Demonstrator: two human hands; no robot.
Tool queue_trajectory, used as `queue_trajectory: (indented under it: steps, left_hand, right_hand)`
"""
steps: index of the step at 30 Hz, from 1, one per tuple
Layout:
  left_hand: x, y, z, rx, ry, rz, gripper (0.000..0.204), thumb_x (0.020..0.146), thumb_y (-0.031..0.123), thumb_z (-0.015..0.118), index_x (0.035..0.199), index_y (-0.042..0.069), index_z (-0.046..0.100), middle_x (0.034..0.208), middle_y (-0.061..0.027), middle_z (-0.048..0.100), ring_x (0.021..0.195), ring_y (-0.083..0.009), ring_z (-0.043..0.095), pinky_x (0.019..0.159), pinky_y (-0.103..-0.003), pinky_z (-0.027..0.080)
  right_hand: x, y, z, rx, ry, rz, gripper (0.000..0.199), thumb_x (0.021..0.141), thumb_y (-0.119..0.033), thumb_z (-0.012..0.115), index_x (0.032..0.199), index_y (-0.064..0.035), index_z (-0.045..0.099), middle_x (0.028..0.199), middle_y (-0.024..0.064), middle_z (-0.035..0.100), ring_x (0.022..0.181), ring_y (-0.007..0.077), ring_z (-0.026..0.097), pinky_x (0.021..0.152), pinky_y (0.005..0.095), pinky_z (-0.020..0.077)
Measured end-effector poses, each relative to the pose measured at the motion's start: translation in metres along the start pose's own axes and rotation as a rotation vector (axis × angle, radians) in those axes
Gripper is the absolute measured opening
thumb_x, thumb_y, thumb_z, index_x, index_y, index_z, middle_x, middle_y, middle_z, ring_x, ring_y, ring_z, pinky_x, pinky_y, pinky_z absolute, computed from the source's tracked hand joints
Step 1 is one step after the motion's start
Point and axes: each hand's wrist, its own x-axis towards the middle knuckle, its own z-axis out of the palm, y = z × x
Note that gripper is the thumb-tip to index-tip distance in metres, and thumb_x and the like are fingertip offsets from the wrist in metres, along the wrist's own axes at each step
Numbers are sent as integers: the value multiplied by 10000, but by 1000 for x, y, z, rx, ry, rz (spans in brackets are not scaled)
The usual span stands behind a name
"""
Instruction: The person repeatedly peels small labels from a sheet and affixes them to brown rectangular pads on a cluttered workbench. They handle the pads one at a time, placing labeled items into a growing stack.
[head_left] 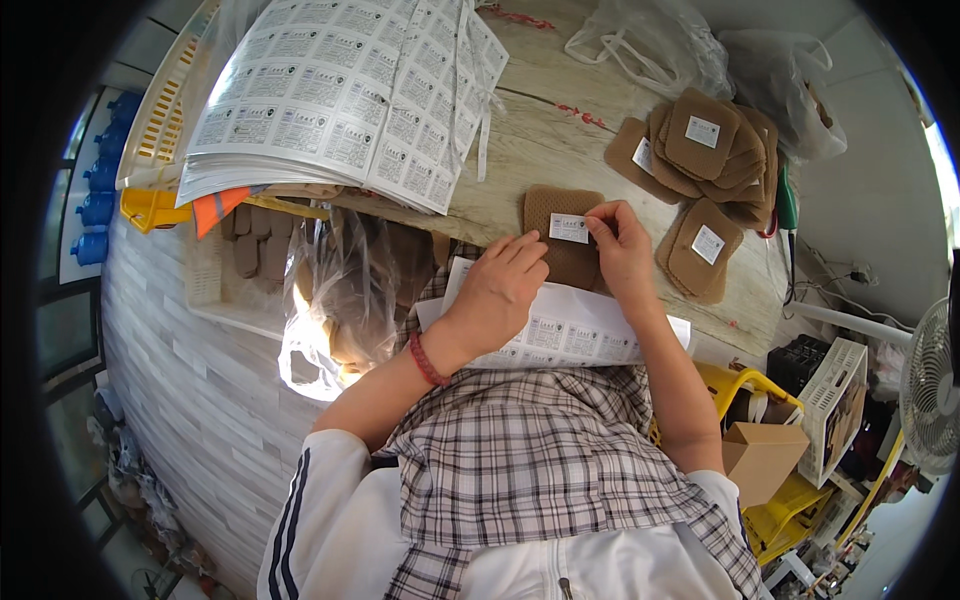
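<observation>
We see both hands working at the near edge of a pale wooden table [560, 150]. A brown pad [562, 235] lies flat there, close to the edge, and a small white label [568, 228] sits on its upper face. The right hand [622, 250] has its fingertips pinched together on the label's right end, pressing it against the pad. The left hand [500, 290] rests with fingers loosely curled and apart, its tips touching the pad's left side; a red bracelet [428, 360] circles that wrist. Under both wrists a sheet of labels [570, 335] hangs over the table's near edge onto a plaid apron. Toward the right edge of the table a heap of labelled pads [700, 150] is fanned out. At the far left corner lies a thick stack of label sheets [330, 90]. A clear plastic bag [345, 290] hangs off the left near edge, seemingly holding more brown pads, though glare blurs it.
</observation>
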Motion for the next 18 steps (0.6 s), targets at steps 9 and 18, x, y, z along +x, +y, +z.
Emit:
queue_trajectory:
  steps: [9, 18]
  left_hand:
    - [2, 0, 0, -9, -1, -1, 126, 825, 19, 553, 911, -57, 606, 1192, -232, 625, 1222, -414, 567, 1032, -491, 446]
    - [5, 4, -5, -49, -5, -52, 84, 806, -12, 543, 863, -40, 597, 1384, -232, 517, 1144, -404, 577, 999, -495, 453]
  right_hand:
    - [-2, -4, 3, -48, 37, -24, 60, 926, -64, 667, 954, -25, 631, 810, 76, 683, 747, 164, 639, 712, 304, 511]
    - [-5, -9, 5, -125, 68, -58, 72, 915, -71, 675, 957, -32, 631, 857, 103, 686, 768, 217, 663, 715, 335, 524]
